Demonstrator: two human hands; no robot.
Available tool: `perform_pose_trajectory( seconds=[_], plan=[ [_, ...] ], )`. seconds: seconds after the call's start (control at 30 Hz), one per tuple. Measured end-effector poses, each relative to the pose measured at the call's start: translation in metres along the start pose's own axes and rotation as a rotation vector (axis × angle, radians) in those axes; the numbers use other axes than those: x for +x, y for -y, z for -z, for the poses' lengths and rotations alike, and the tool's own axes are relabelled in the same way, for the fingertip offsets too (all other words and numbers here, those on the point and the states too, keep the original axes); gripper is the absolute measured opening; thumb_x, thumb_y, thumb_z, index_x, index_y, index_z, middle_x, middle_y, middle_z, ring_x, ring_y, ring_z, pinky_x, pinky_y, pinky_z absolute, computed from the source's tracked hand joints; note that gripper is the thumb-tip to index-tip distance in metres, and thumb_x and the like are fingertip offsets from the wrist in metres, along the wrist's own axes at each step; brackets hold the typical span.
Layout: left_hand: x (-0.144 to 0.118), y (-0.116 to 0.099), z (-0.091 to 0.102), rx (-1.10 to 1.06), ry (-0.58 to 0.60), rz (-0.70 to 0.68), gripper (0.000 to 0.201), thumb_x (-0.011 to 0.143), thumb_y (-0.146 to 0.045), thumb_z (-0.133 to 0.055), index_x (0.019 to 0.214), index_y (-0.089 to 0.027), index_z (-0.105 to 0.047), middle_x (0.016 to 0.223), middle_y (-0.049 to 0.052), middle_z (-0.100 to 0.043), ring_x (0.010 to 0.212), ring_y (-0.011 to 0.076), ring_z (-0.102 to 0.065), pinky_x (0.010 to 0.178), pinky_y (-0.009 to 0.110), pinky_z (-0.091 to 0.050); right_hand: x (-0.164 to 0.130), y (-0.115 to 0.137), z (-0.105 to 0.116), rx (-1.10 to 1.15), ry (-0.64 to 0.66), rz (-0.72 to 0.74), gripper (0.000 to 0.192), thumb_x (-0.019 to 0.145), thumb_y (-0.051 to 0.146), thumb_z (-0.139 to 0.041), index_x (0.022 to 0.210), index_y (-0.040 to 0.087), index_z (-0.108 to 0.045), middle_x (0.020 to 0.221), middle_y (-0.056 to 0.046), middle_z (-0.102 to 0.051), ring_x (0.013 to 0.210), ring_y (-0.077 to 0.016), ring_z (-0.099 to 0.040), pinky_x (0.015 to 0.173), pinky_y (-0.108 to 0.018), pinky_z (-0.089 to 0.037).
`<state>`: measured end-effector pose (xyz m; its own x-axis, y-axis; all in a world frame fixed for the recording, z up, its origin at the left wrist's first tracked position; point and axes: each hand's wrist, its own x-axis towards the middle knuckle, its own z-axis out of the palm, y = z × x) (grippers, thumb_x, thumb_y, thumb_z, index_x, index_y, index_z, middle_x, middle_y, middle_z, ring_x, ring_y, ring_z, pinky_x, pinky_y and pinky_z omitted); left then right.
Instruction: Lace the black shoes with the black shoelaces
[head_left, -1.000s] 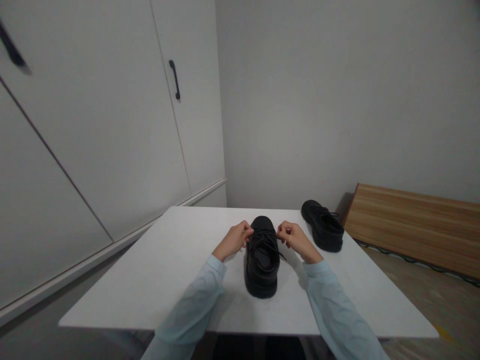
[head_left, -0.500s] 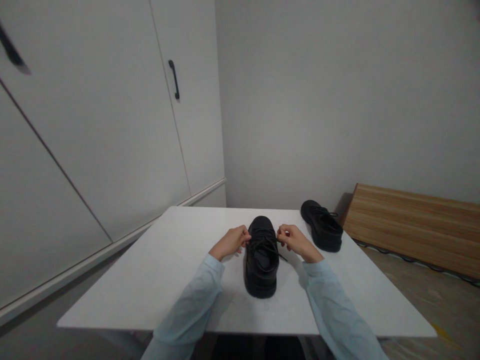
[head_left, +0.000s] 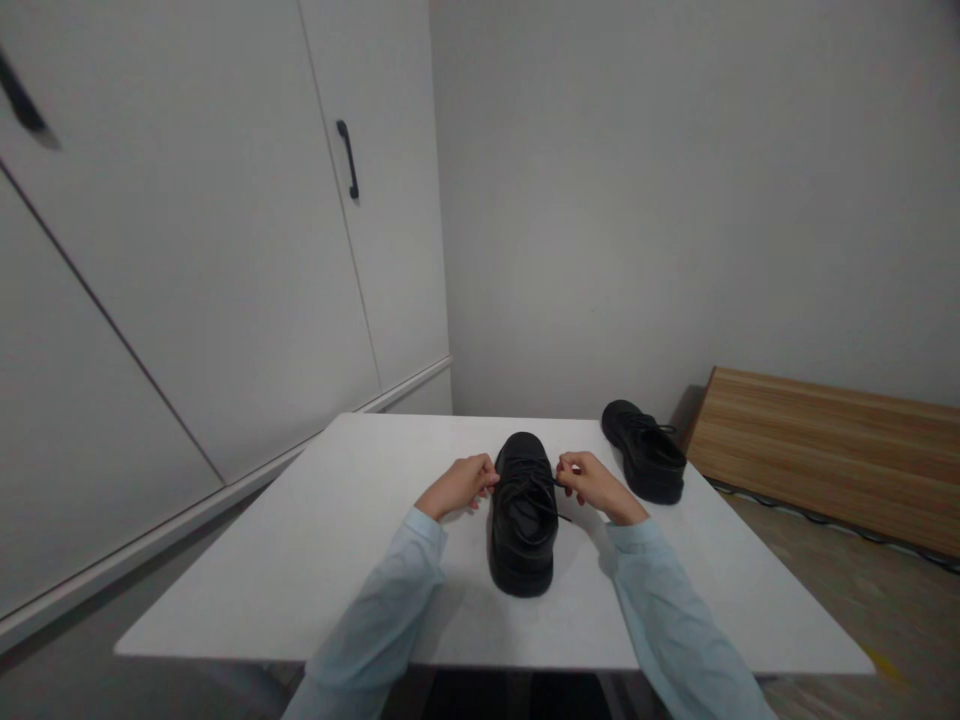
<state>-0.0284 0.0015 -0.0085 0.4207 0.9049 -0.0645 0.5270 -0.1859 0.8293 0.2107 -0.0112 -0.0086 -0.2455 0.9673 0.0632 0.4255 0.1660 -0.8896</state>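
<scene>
I have the shoe [head_left: 521, 575] in the middle of the table [head_left: 360, 570], upright on its sole, heel towards me and toe pointing away. Set that way, I judge, both sides of the lace [head_left: 527, 484] lie within equal reach, with the opening facing me. My right hand [head_left: 589, 482] is just off the right side, thumb and finger pinched on a strand running out from the shoe. My left hand [head_left: 457, 487] mirrors it at the left edge, fingertips closed, on the lace too as far as I can judge; the strand there is too dark against the shoe to make out. Hands apart on opposite sides probably lets one pull balance the other, so the shoe needs no steadying. A loose end trails off to the right, below my right hand. The other shoe [head_left: 660, 485] stands at the far right corner, apart from both hands, probably to leave me elbow room.
</scene>
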Motion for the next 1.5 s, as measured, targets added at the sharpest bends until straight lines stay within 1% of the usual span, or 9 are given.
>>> perform_pose_trajectory(
  seconds=[0.3, 0.4, 0.5, 0.57, 0.67, 0.8, 1.0, 1.2, 1.5],
  plan=[
    [0.001, -0.003, -0.005, 0.057, -0.085, -0.023, 0.012, 0.079, -0.027, -0.049, 0.075, -0.016, -0.051, 0.06, -0.003, -0.052, 0.049, 0.0089, -0.05, 0.043, 0.019, -0.043, 0.006, -0.009, -0.003, -0.031, -0.042, 0.025, 0.023, 0.069, 0.026, -0.051, 0.054, 0.021, -0.034, 0.05, 0.005, -0.042, 0.045, -0.0088, -0.045, 0.035, -0.017, -0.034],
    [0.001, -0.007, -0.005, 0.105, -0.125, -0.09, 0.013, 0.08, -0.028, -0.051, 0.075, -0.017, -0.054, 0.066, -0.001, -0.057, 0.054, 0.0101, -0.053, 0.05, 0.021, -0.044, 0.005, -0.006, -0.002, -0.06, -0.112, 0.088, 0.023, 0.076, 0.035, -0.052, 0.062, 0.021, -0.042, 0.06, 0.003, -0.046, 0.052, -0.0113, -0.048, 0.037, -0.019, -0.036],
    [0.001, -0.013, -0.006, 0.151, -0.22, -0.234, 0.008, 0.078, -0.025, -0.056, 0.079, -0.017, -0.057, 0.079, 0.002, -0.061, 0.069, 0.0125, -0.056, 0.064, 0.024, -0.046, 0.001, 0.004, -0.002, -0.013, -0.217, 0.204, 0.016, 0.08, 0.037, -0.051, 0.079, 0.02, -0.049, 0.084, -0.002, -0.053, 0.074, -0.015, -0.054, 0.051, -0.023, -0.045],
    [0.0, -0.018, -0.007, 0.149, -0.294, -0.329, 0.01, 0.08, -0.025, -0.057, 0.086, -0.017, -0.058, 0.089, 0.004, -0.061, 0.077, 0.0137, -0.056, 0.07, 0.025, -0.045, -0.002, 0.011, -0.001, 0.0, -0.26, 0.284, 0.014, 0.082, 0.034, -0.05, 0.086, 0.021, -0.049, 0.091, -0.002, -0.053, 0.082, -0.0155, -0.053, 0.067, -0.027, -0.047],
    [-0.002, -0.025, -0.01, 0.174, -0.354, -0.433, 0.019, 0.082, -0.034, -0.057, 0.089, -0.017, -0.06, 0.091, 0.005, -0.059, 0.085, 0.016, -0.053, 0.076, 0.028, -0.043, -0.007, 0.02, -0.001, -0.054, -0.253, 0.382, 0.015, 0.081, 0.035, -0.056, 0.081, 0.021, -0.049, 0.085, -0.001, -0.049, 0.084, -0.0162, -0.051, 0.076, -0.03, -0.044],
    [-0.004, -0.028, -0.012, 0.319, -0.418, -0.471, 0.032, 0.072, -0.049, -0.066, 0.08, -0.019, -0.065, 0.089, 0.005, -0.056, 0.093, 0.0209, -0.047, 0.085, 0.034, -0.038, -0.014, 0.028, -0.001, -0.208, -0.14, 0.488, 0.025, 0.073, 0.037, -0.069, 0.07, 0.02, -0.051, 0.082, 0.0, -0.046, 0.085, -0.0175, -0.047, 0.08, -0.032, -0.04],
    [-0.005, -0.027, -0.011, 0.404, -0.342, -0.451, 0.032, 0.066, -0.052, -0.07, 0.073, -0.021, -0.068, 0.093, 0.004, -0.054, 0.095, 0.0214, -0.044, 0.083, 0.034, -0.034, -0.018, 0.031, -0.005, -0.346, -0.037, 0.527, 0.022, 0.064, 0.03, -0.078, 0.077, 0.021, -0.062, 0.097, -0.004, -0.048, 0.099, -0.0224, -0.045, 0.09, -0.038, -0.038],
    [-0.005, -0.029, -0.011, 0.388, -0.312, -0.427, 0.024, 0.068, -0.045, -0.072, 0.07, -0.021, -0.069, 0.093, 0.004, -0.055, 0.096, 0.0215, -0.044, 0.083, 0.034, -0.034, -0.017, 0.028, -0.005, -0.359, -0.01, 0.556, 0.013, 0.066, 0.013, -0.069, 0.075, 0.022, -0.064, 0.103, -0.005, -0.049, 0.102, -0.022, -0.047, 0.093, -0.04, -0.038],
    [-0.005, -0.033, -0.012, 0.227, -0.304, -0.37, 0.015, 0.07, -0.033, -0.071, 0.065, -0.019, -0.068, 0.091, 0.004, -0.056, 0.095, 0.0202, -0.048, 0.086, 0.034, -0.037, -0.016, 0.029, -0.005, -0.34, 0.031, 0.559, 0.016, 0.067, 0.017, -0.072, 0.08, 0.021, -0.063, 0.106, -0.006, -0.053, 0.105, -0.0227, -0.051, 0.093, -0.041, -0.04]
  ],
)
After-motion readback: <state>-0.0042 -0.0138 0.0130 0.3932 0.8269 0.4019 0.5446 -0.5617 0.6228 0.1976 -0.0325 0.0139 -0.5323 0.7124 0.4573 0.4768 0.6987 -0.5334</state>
